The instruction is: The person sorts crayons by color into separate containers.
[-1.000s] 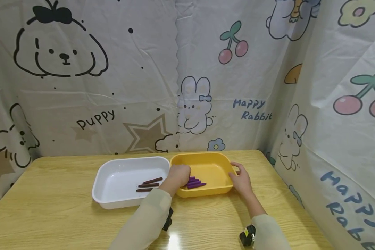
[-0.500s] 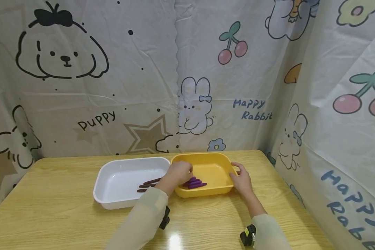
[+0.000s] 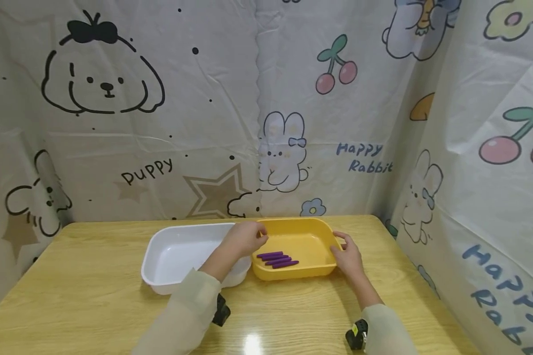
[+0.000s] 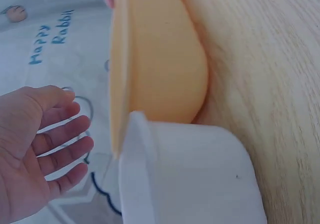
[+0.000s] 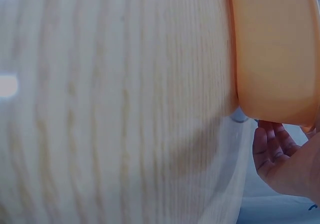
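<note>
My left hand [image 3: 244,239] is above the place where the two trays meet, fingers loosely bent and holding nothing. In the left wrist view the left palm and slightly spread fingers face the rims, apart from them. Several slim purple sticks [image 3: 277,259], crayon-like, lie in the front left part of the yellow tray [image 3: 304,270]. My right hand [image 3: 348,251] grips that tray's right end, thumb at the rim and fingers against the outside wall [image 5: 280,74]. The white tray [image 3: 177,254] stands on the left, its right part covered by my left hand and forearm.
Both trays rest side by side on a wooden table [image 3: 93,286]. A printed cloth [image 3: 213,98] hangs behind the table and along its right side. A small black camera [image 3: 221,310] is on the left wrist and another camera [image 3: 357,335] on the right.
My left hand has risen out of the yellow tray and moved left, leaving the purple sticks in full view. The brown sticks in the white tray are now hidden behind it. The right hand keeps its hold.
</note>
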`<move>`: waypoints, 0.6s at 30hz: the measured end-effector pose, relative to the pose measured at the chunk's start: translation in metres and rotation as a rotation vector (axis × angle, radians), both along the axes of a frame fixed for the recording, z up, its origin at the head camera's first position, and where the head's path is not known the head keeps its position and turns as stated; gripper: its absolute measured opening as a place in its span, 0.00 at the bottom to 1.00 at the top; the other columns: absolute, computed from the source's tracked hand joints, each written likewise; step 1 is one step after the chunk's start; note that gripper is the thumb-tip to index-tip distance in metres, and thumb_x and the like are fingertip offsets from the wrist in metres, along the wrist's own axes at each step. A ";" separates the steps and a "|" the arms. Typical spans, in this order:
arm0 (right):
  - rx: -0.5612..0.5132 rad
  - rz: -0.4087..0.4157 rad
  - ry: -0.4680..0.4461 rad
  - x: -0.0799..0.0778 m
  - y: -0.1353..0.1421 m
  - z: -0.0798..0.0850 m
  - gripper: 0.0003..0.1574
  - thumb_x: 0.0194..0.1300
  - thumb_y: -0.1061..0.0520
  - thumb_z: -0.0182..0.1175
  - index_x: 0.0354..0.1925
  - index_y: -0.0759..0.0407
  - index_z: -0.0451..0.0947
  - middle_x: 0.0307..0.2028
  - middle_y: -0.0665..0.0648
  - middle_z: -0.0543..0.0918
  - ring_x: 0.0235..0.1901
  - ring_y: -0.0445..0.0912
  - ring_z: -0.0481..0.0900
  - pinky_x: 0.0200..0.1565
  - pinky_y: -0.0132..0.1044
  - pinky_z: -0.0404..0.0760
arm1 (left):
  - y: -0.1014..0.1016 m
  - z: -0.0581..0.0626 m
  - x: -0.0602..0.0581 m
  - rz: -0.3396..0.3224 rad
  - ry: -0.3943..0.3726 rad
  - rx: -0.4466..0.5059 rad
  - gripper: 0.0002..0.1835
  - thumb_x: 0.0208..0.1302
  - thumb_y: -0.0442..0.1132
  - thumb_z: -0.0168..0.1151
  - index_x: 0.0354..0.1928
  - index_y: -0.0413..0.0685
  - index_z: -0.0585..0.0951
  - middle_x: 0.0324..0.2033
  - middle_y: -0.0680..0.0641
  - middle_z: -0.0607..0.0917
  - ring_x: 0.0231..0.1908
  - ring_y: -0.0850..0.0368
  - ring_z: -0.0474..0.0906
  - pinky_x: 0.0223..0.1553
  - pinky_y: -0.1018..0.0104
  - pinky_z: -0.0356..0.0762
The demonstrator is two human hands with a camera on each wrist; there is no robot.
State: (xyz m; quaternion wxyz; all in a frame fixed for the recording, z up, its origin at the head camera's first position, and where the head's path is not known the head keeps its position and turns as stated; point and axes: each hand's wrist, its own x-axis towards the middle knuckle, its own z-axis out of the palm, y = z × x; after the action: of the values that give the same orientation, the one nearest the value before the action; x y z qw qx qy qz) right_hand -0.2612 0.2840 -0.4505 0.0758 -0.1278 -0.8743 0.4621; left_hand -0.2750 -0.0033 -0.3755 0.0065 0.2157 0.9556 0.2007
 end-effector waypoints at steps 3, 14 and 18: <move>0.002 0.004 0.002 -0.002 0.001 0.001 0.28 0.66 0.59 0.53 0.63 0.54 0.65 0.51 0.72 0.74 0.43 0.58 0.79 0.34 0.35 0.81 | -0.011 0.004 0.005 0.032 -0.026 0.052 0.12 0.65 0.46 0.56 0.42 0.49 0.83 0.37 0.50 0.84 0.37 0.57 0.78 0.42 0.59 0.77; 0.028 0.018 -0.008 -0.005 0.005 0.001 0.28 0.66 0.58 0.54 0.63 0.55 0.64 0.52 0.72 0.73 0.47 0.59 0.77 0.36 0.36 0.81 | -0.067 0.010 0.023 0.149 -0.023 0.094 0.11 0.64 0.47 0.58 0.41 0.50 0.82 0.34 0.51 0.83 0.36 0.56 0.77 0.42 0.57 0.76; 0.034 0.016 -0.014 -0.005 0.007 0.002 0.28 0.66 0.55 0.54 0.63 0.54 0.64 0.52 0.71 0.72 0.47 0.59 0.75 0.37 0.36 0.80 | -0.090 0.011 0.034 0.169 0.007 0.107 0.11 0.64 0.46 0.57 0.41 0.49 0.82 0.36 0.49 0.84 0.38 0.54 0.79 0.41 0.55 0.76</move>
State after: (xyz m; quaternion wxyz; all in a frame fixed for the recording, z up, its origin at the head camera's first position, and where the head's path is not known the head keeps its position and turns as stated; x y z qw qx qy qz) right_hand -0.2666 0.2913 -0.4485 0.0682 -0.1226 -0.8834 0.4470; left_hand -0.2413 -0.0936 -0.3642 -0.0254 0.1349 0.9583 0.2505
